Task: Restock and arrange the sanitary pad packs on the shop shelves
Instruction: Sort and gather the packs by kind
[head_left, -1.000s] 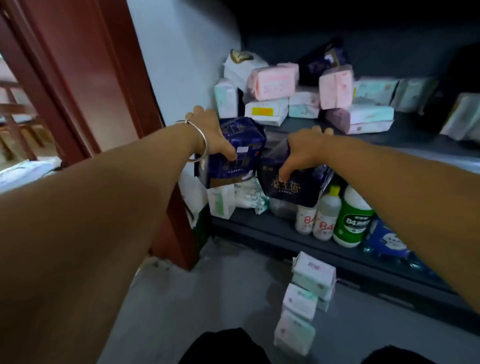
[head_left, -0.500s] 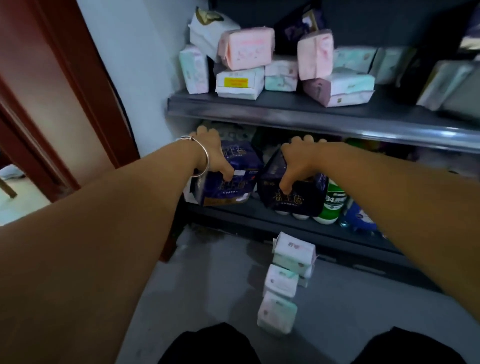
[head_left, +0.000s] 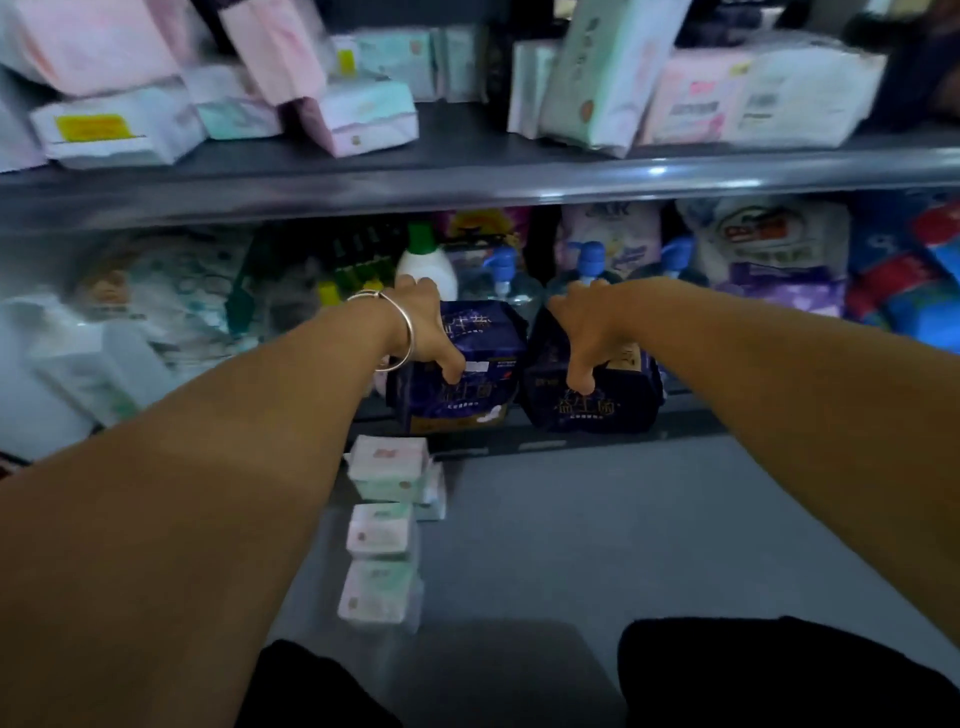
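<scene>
Two dark blue packs held out in front, side by side, just above the floor and right before the bottom shelf (head_left: 597, 441). Left hand (head_left: 423, 332) clamped over the top of the left blue pack (head_left: 457, 384), thumb down the front, fingers curled behind. Right hand (head_left: 587, 327) wrapped the same way round the right blue pack (head_left: 592, 400). Silver bangle (head_left: 400, 332) on the left wrist.

Bottom shelf packed with bottles (head_left: 426, 260) and bags. Top shelf (head_left: 467, 176) holding pink, white and green packs (head_left: 363, 119), some lying flat, some leaning. Probably the best home for the blue ones, next to the other pads.

To do this well: keep both grips snug, since soft packs squash and slip. Lift slowly up past the shelf edge without bumping it. Look for a free spot first. Set one pack down flat, then the other close beside it, fronts facing out.

Careful with feet too: three small pale packs (head_left: 382, 535) in a row on the floor (head_left: 571, 545), just below the hands.
</scene>
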